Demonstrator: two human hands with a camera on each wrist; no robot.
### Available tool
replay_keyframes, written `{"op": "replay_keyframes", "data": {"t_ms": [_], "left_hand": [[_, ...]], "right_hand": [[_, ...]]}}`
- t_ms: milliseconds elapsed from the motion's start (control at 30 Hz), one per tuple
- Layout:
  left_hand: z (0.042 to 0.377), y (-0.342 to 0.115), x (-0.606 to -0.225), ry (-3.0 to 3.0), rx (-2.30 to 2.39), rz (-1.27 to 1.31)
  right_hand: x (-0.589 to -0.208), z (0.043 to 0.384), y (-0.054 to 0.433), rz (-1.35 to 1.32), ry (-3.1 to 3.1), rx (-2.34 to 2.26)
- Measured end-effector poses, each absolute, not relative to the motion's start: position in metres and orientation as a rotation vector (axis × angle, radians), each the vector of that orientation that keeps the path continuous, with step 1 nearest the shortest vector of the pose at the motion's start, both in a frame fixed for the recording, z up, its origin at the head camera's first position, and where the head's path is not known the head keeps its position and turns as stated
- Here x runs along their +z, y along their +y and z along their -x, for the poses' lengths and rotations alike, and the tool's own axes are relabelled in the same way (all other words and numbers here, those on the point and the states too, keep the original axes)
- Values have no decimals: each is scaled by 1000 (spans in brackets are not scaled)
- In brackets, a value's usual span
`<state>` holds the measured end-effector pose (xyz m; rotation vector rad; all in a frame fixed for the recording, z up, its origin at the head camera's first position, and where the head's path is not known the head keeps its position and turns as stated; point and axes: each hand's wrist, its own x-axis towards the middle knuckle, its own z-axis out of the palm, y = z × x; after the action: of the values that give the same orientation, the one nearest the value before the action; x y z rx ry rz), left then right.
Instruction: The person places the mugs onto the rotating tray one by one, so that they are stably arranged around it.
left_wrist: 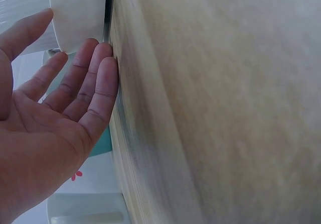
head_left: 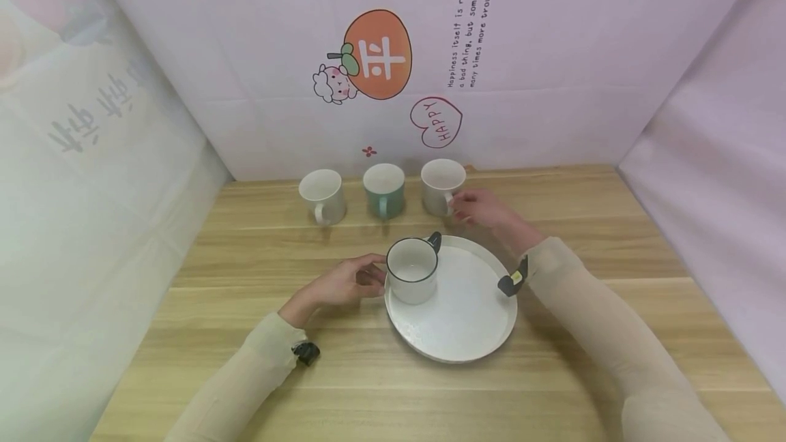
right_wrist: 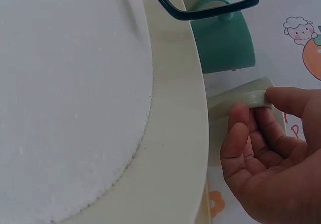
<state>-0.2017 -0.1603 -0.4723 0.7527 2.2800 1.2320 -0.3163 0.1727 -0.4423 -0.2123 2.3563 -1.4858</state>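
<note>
At the back right of the table, my right hand (head_left: 485, 210) pinches the handle (right_wrist: 246, 101) of a white mug (head_left: 434, 200) between thumb and fingers. The mug stands upright. In front of it lies a round white tray (head_left: 469, 319) bearing a white mug with a dark rim (head_left: 413, 286) and dark handle on its left side. My left hand (head_left: 344, 283) is at the tray's left edge, its fingers loosely extended and the fingertips close to the rim. In the left wrist view, the palm of the left hand (left_wrist: 60, 113) faces up and holds nothing.
A teal mug (head_left: 384, 198) and another white mug (head_left: 324, 200) stand in a row to the left of the pinched one, handles toward me. A printed cloth (head_left: 276, 87) hangs right behind the wooden table (head_left: 258, 264). Pale cloth walls flank both sides.
</note>
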Motion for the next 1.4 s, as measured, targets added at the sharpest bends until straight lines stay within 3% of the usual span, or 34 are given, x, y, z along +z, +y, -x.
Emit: {"op": "replay_keyframes", "data": {"t_ms": [933,1400], "left_hand": [[204,-161,-476,2297,1220,-767],[204,-161,-475,2291,1225,-769]], "right_hand": [[-440,320,212,187,2349,-1514],[-438,323,209,155,2337,-1516]]}}
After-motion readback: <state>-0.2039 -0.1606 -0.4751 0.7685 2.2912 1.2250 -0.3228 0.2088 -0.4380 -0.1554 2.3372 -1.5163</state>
